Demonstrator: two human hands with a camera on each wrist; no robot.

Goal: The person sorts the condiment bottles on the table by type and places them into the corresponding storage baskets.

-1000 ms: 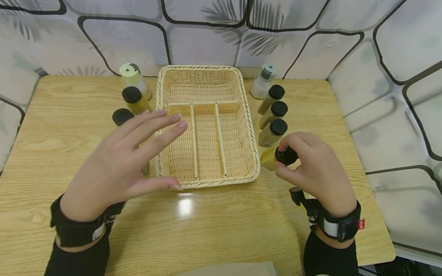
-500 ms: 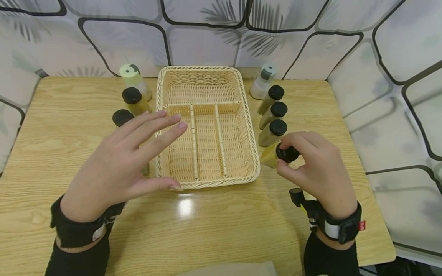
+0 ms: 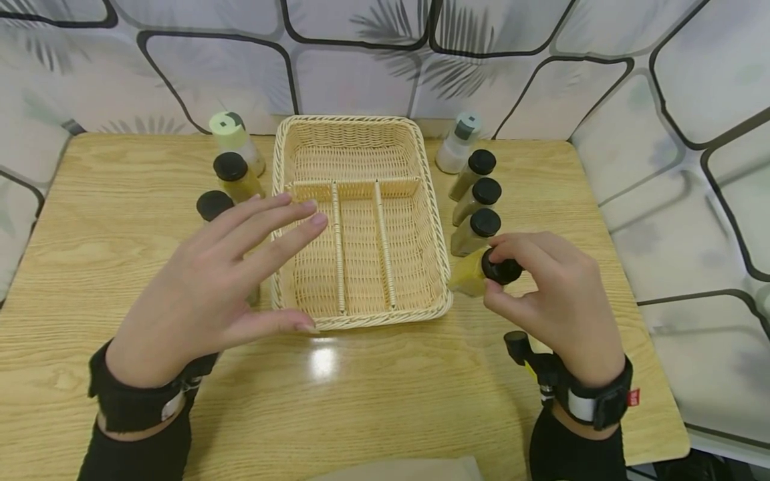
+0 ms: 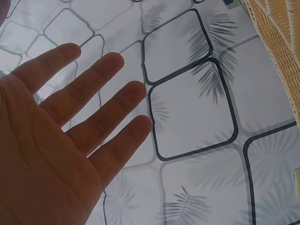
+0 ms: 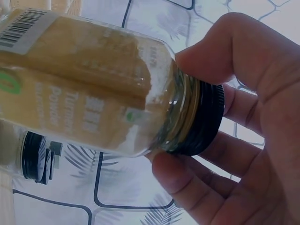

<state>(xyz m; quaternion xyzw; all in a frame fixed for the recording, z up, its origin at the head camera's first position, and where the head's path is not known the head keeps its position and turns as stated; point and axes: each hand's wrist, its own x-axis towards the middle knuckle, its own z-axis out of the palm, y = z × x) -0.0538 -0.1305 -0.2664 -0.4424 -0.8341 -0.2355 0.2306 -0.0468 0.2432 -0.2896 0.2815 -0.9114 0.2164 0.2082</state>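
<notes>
My right hand (image 3: 556,290) pinches a spice jar (image 3: 468,275) by its black cap, at the right side of the wicker basket (image 3: 373,321). The jar is tilted, its base close to the basket's front right corner. In the right wrist view the jar (image 5: 98,89) holds yellow powder, and its label reads "Turmeric Powder". My left hand (image 3: 222,267) is spread with straight fingers, its fingertips over the basket's left rim and its thumb near the front left corner. The left wrist view has this hand (image 4: 70,126) with nothing in its palm.
Three black-capped jars (image 3: 475,230) line the basket's right side, behind them a bottle with a grey-green cap (image 3: 456,143). On the left are a pale green-capped bottle (image 3: 234,140) and black-capped jars (image 3: 231,175), partly hidden by my left hand. Wicker dividers (image 3: 385,247) split the basket.
The turmeric jar's base has shifted slightly left towards the basket while its cap and my right hand edged a little right. My left hand has stayed in place.
</notes>
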